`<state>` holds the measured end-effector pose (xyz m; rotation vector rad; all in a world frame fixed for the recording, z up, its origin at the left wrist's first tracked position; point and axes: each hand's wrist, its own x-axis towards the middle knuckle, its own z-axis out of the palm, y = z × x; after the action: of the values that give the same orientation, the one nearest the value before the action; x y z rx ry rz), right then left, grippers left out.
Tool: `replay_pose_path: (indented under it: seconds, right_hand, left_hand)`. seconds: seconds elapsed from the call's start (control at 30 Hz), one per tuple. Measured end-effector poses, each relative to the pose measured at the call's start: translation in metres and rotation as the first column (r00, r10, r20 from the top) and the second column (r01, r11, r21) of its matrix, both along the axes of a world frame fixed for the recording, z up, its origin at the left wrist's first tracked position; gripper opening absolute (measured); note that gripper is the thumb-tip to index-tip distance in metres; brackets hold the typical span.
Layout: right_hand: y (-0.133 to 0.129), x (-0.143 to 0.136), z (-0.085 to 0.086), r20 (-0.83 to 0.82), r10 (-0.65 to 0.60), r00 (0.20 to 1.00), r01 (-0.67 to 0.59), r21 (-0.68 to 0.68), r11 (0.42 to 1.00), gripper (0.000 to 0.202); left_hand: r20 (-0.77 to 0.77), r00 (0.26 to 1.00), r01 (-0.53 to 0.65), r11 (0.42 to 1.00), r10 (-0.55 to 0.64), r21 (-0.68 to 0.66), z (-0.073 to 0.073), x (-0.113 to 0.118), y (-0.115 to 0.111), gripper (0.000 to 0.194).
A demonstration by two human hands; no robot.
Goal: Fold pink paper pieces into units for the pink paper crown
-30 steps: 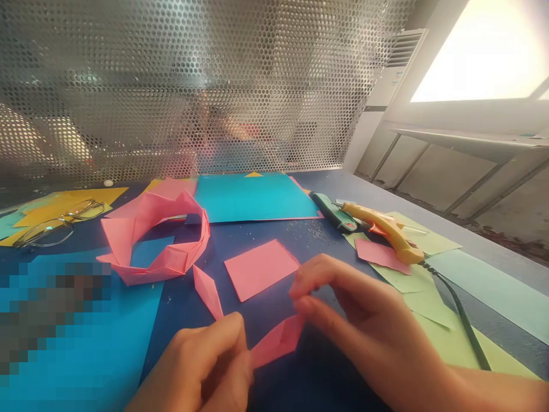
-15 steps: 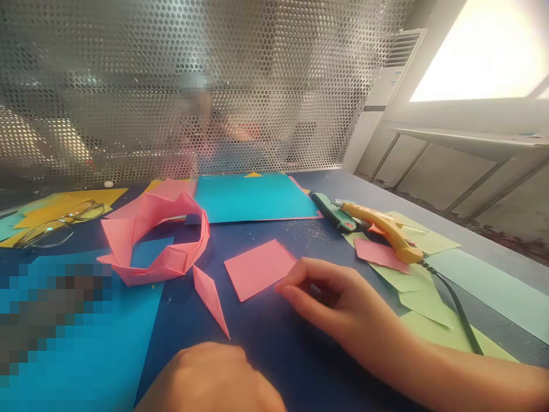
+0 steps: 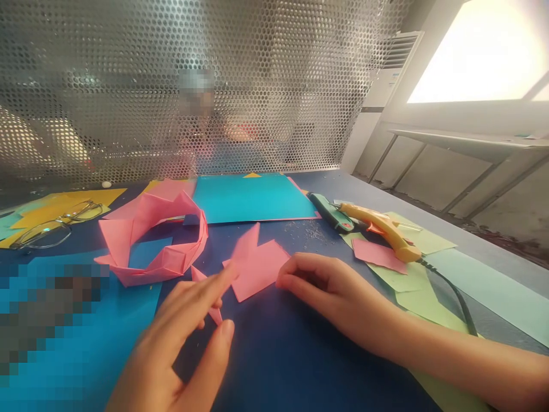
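Note:
A pink paper sheet (image 3: 261,266) lies on the dark blue table (image 3: 291,355), its left corner raised off the surface. My left hand (image 3: 180,337) reaches forward with fingers spread, the index fingertip touching that raised corner. A small pointed folded pink piece (image 3: 205,281) lies partly under those fingers. My right hand (image 3: 330,286) rests curled on the table, its fingertips pinching the sheet's right corner. A folded pink paper ring (image 3: 154,243) stands just left of the sheet.
A teal sheet (image 3: 253,197) lies at the back, with a yellow glue gun (image 3: 381,229), its cable (image 3: 454,297) and a green cutter (image 3: 330,212) to the right on light green sheets (image 3: 420,286). Glasses (image 3: 51,226) lie far left. A perforated metal screen (image 3: 214,86) closes the back.
Both hands let go of a folded pink strip held a second ago. My right hand moved to the flat pink sheet, then my left hand came forward and the sheet's left corner rose.

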<state>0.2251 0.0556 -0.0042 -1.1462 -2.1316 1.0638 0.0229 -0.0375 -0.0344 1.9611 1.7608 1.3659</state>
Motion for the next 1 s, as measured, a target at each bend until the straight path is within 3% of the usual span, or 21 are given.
replay_pose_path:
  seconds: [0.1, 0.2, 0.4, 0.5, 0.6, 0.7, 0.77, 0.83, 0.9, 1.0]
  right_hand:
    - [-0.001, -0.001, 0.003, 0.024, -0.005, 1.0, 0.004, 0.024, 1.0, 0.028]
    - [-0.002, -0.002, 0.005, 0.04, 0.005, 0.999, -0.006, 0.034, 0.999, 0.03]
    - [-0.002, -0.002, 0.002, 0.01, 0.055, 0.998, -0.055, -0.011, 0.998, 0.016]
    - [-0.002, -0.001, -0.001, -0.013, 0.024, 1.0, -0.024, -0.037, 0.999, 0.011]
    - [-0.001, 0.0, -0.002, -0.031, 0.008, 0.999, -0.01, -0.059, 0.998, 0.008]
    - [-0.002, -0.001, -0.001, -0.06, 0.0, 0.998, -0.005, -0.074, 0.997, 0.013]
    - [-0.002, -0.001, 0.0, -0.081, -0.001, 0.997, -0.005, -0.079, 0.997, 0.016]
    - [-0.002, -0.002, 0.0, -0.102, 0.004, 0.995, -0.011, -0.073, 0.997, 0.016]
    - [-0.003, -0.002, 0.0, -0.123, 0.016, 0.992, -0.023, -0.059, 0.998, 0.016]
    - [-0.003, -0.002, 0.0, -0.147, 0.049, 0.988, -0.056, -0.041, 0.998, 0.017]
  left_hand:
    - [0.004, 0.998, -0.056, 0.987, 0.057, -0.152, -0.003, 0.001, 0.001, 0.044]
    - [-0.059, 0.994, -0.099, 0.974, 0.089, -0.205, -0.007, 0.003, -0.001, 0.05]
    - [-0.157, 0.986, -0.077, 0.987, 0.054, -0.141, -0.008, 0.006, -0.001, 0.04]
    - [-0.297, 0.955, -0.037, 0.998, 0.019, -0.055, -0.011, 0.003, 0.0, 0.035]
    - [-0.531, 0.848, 0.037, 0.999, -0.017, 0.029, -0.015, -0.005, 0.004, 0.039]
    - [-0.782, 0.622, 0.167, 0.983, -0.043, 0.079, -0.013, -0.016, 0.009, 0.045]
    - [-0.874, 0.484, 0.243, 0.965, -0.032, 0.099, -0.009, -0.021, 0.012, 0.052]
    - [-0.902, 0.43, 0.266, 0.96, -0.042, 0.083, -0.006, -0.022, 0.013, 0.053]
    - [-0.882, 0.464, 0.218, 0.975, -0.077, 0.03, -0.006, -0.02, 0.012, 0.051]
    - [-0.801, 0.586, 0.165, 0.986, -0.121, -0.028, -0.01, -0.016, 0.008, 0.048]
